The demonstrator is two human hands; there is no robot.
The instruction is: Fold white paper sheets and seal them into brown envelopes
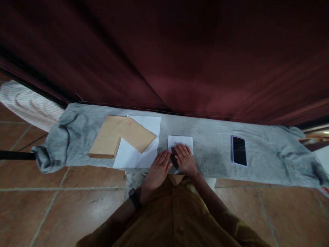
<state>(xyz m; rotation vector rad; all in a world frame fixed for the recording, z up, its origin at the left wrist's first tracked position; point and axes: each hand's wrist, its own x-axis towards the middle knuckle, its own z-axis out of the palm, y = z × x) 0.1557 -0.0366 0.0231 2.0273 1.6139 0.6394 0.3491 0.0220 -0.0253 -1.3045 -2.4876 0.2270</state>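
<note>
A small folded white sheet lies on the grey cloth spread over the floor. My right hand rests flat on the sheet's near edge, fingers stretched out. My left hand lies flat beside it on the cloth, fingers together and extended, close to the right edge of a larger stack of white paper. A dark watch sits on my left wrist. Neither hand grips anything.
Brown envelopes lie in a stack and one slanted over the white paper at the left. A dark phone lies on the cloth to the right. A dark red curtain hangs behind. Brown floor tiles surround me.
</note>
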